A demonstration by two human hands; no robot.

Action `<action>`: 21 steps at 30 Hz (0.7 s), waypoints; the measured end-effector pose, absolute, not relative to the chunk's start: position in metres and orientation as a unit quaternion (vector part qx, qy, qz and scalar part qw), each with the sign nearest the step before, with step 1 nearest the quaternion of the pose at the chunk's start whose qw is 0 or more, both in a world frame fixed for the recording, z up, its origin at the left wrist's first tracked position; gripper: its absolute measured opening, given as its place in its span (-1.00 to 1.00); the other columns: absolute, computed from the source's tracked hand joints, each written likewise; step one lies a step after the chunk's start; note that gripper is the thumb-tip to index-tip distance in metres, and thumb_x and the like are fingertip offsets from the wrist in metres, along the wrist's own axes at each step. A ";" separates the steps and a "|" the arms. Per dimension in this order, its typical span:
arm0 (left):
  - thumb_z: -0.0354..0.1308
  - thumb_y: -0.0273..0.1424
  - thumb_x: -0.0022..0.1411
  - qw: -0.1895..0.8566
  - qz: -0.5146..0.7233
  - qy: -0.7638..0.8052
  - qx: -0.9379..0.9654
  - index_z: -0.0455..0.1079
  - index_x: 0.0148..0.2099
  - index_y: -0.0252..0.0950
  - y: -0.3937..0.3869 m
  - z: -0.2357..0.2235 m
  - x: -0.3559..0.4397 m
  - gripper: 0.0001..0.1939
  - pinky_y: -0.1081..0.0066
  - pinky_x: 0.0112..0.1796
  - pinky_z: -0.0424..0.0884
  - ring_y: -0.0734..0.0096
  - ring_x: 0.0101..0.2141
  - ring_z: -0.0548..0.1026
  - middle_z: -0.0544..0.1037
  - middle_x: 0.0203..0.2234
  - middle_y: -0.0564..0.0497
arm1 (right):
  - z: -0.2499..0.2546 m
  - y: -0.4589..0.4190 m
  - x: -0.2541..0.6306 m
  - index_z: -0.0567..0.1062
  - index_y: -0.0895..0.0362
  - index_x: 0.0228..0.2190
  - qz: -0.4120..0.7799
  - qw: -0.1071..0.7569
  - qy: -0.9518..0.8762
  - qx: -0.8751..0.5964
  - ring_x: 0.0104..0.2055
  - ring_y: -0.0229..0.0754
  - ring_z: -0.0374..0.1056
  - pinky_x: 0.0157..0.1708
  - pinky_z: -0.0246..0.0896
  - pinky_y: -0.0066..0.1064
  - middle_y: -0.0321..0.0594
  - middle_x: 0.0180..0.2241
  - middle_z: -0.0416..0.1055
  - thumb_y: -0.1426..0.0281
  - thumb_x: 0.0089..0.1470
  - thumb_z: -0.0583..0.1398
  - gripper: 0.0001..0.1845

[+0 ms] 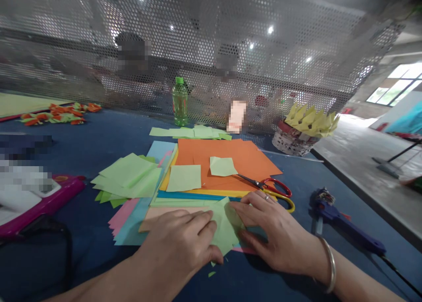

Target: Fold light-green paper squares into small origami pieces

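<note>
A light green paper piece (226, 227) lies at an angle between my two hands, over the front of a stack of coloured sheets. My left hand (184, 238) presses its left edge with bent fingers, the thumb near the lower corner. My right hand (270, 229), with a ring and a bangle, grips the right edge between fingers and thumb. Just beyond it, scissors (260, 185) with red and yellow handles rest on orange paper (224, 146). Two small green squares lie there too, one green square (184, 178) at left and another green square (222, 166) touching the scissor tip.
Loose green sheets (128, 176) fan out at left, by a magenta device (70, 192). A blue glue gun (349, 229) lies at right. Behind are green strips (191, 132), a green bottle (180, 102), a basket with yellow paper points (296, 137) and orange-green paper pieces (62, 114). A perforated screen (204, 42) stands behind.
</note>
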State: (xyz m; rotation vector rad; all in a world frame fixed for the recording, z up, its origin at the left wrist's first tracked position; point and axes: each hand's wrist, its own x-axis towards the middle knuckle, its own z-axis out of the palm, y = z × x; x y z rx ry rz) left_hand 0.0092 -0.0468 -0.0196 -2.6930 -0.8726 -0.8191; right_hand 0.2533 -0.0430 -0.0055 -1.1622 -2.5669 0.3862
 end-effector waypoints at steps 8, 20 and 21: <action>-0.12 -0.12 0.49 0.091 -0.271 -0.295 -0.912 0.55 -0.18 -0.33 -0.047 -0.020 0.009 -0.50 0.31 -0.45 0.44 0.26 -0.47 0.58 0.64 -0.39 -0.08 | -0.005 -0.043 0.253 0.40 0.04 0.06 0.125 0.139 -0.893 -0.409 -0.09 -0.03 0.27 -0.07 0.26 -0.14 -0.12 -0.09 0.36 0.46 0.13 0.18 -0.57; 0.08 -0.22 0.44 0.084 -0.243 -0.293 -0.921 0.48 -0.11 -0.32 -0.046 -0.024 0.004 -0.72 0.30 -0.36 0.45 0.23 -0.34 0.60 0.63 -0.30 -0.05 | -0.008 -0.042 0.253 0.38 0.04 0.13 0.120 0.144 -0.899 -0.396 -0.08 -0.03 0.32 -0.09 0.34 -0.15 -0.08 -0.08 0.38 0.49 0.14 0.17 -0.49; 0.08 -0.22 0.43 0.081 -0.239 -0.292 -0.922 0.48 -0.13 -0.32 -0.045 -0.024 0.004 -0.73 0.30 -0.36 0.45 0.23 -0.34 0.60 0.63 -0.31 -0.04 | -0.009 -0.042 0.254 0.37 0.04 0.14 0.118 0.144 -0.900 -0.393 -0.09 -0.03 0.32 -0.09 0.35 -0.15 -0.07 -0.08 0.38 0.49 0.15 0.16 -0.50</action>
